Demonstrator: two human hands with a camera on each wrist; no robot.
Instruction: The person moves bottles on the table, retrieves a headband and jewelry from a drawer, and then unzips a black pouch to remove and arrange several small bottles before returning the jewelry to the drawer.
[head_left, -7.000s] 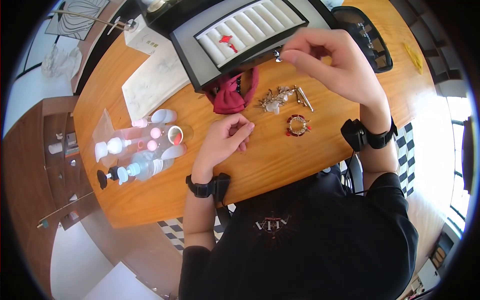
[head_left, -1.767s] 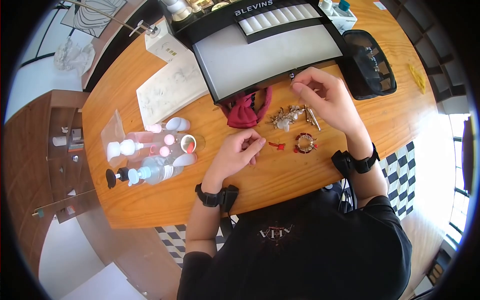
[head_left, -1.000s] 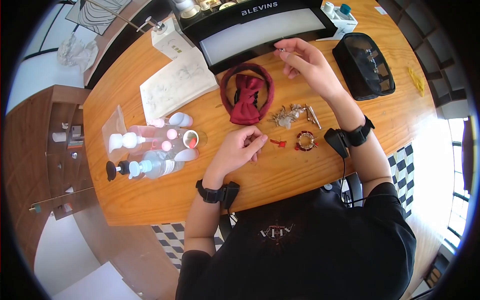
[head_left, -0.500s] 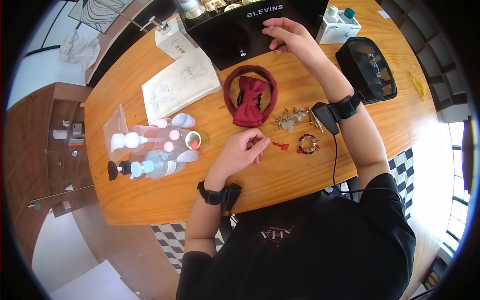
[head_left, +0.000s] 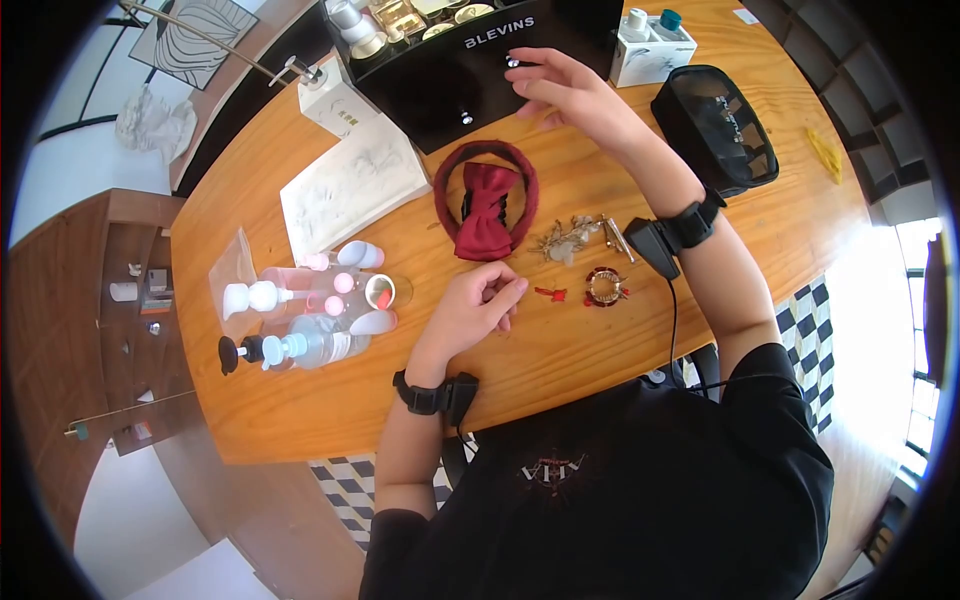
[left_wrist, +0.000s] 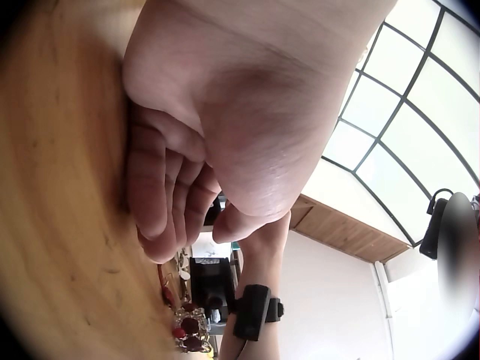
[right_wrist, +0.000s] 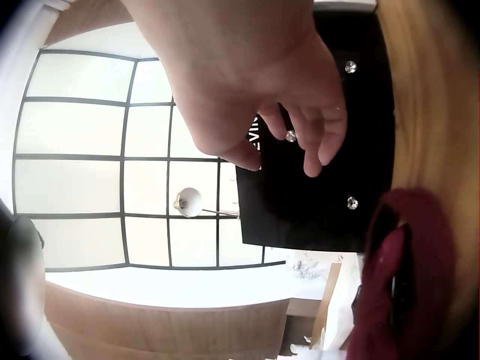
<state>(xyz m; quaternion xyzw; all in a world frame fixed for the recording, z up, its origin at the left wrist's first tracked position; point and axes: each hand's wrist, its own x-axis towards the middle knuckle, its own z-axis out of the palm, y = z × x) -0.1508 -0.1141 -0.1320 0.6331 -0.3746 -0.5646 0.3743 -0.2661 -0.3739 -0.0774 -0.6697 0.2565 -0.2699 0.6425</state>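
Note:
My right hand point(head_left: 575, 95) is in front of the black BLEVINS drawer box point(head_left: 430, 105), its fingers loosely bent by the upper crystal knob point(head_left: 512, 62). In the right wrist view that knob point(right_wrist: 291, 136) shows between thumb and fingers, with none of them closed round it. A lower crystal knob point(head_left: 466, 118) sits on the closed front. My left hand point(head_left: 470, 310) rests on the table, fingers loosely curled and holding nothing. Right by its fingertips lies a small red ornament point(head_left: 553, 294). Beyond is a ring-shaped gold piece with red beads point(head_left: 605, 287).
A burgundy headband point(head_left: 530, 205) encircles a burgundy bow clip point(head_left: 485, 212) before the box. Leafy hair ornament point(head_left: 565, 243) and silver clips point(head_left: 617, 240) lie nearby. Pump bottles point(head_left: 320, 342) and a white marbled slab point(head_left: 350, 185) are left; a black mesh pouch point(head_left: 715, 130) is right.
The red ornament has gone from the drawer's ring tray to the table. The drawer has been pushed shut, and my right hand has moved left to the upper knob. My left hand stays put.

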